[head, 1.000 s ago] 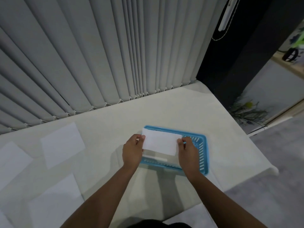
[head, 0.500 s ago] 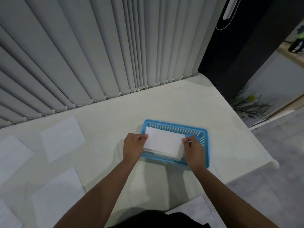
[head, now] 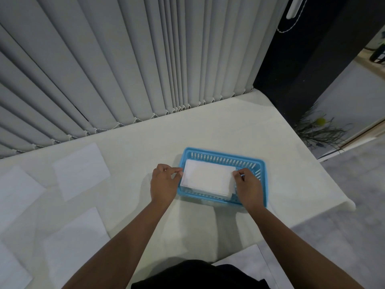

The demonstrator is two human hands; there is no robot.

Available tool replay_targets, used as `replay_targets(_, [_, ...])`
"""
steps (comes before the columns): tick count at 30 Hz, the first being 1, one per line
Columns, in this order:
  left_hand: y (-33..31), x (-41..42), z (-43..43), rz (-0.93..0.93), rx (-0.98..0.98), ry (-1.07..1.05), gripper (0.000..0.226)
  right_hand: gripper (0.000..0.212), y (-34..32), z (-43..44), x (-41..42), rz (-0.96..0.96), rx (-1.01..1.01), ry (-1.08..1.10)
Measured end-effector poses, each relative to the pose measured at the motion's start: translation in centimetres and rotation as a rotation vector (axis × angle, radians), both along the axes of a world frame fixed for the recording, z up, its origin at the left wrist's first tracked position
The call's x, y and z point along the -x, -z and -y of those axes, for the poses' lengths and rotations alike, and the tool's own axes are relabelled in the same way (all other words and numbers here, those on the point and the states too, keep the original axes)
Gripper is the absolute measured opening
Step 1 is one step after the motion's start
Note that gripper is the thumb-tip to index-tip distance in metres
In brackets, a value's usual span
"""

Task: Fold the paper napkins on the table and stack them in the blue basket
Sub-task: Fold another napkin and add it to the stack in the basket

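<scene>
A blue basket (head: 261, 163) stands on the white table, right of centre. A folded white napkin (head: 208, 177) lies in it on top of a stack of other folded napkins. My left hand (head: 163, 183) pinches the napkin's left edge at the basket's left wall. My right hand (head: 248, 186) pinches its right edge inside the basket. Several unfolded napkins lie flat on the left: one (head: 80, 170) at the back, one (head: 17, 192) at the far left, one (head: 75, 243) nearer me.
Grey vertical blinds (head: 125, 69) hang along the table's far edge. The table's right edge (head: 333, 190) drops to a grey floor. A dark cabinet (head: 302, 59) and a spiky plant (head: 318, 130) stand past the far right corner.
Both hands have lowered the folded napkin from above the basket down onto the stack inside it. The camera has tilted slightly.
</scene>
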State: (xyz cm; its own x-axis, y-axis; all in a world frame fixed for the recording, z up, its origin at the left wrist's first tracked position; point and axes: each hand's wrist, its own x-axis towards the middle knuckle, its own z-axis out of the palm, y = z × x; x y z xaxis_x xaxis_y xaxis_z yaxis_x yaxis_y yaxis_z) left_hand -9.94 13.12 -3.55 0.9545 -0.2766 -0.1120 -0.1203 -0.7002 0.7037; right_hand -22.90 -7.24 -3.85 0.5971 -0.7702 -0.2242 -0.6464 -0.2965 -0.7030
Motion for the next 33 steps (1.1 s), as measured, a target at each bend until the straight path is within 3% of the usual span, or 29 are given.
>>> replay_targets(17, [1.0,-0.2,-0.7,0.055,-0.042,0.102,0.022,0.019,0.1,-0.8,-0.9,0.076,-0.194,0.153])
replay_targets(27, [0.4,0.3,-0.4,0.133,-0.019,0.100,0.030,0.023,-0.5,-0.8,0.0,0.052,-0.065,0.157])
replay_targets(33, [-0.1,1.0,1.3,0.295,-0.176,0.477,0.044,0.018,-1.0,-0.5,1.2,0.033,-0.030,0.191])
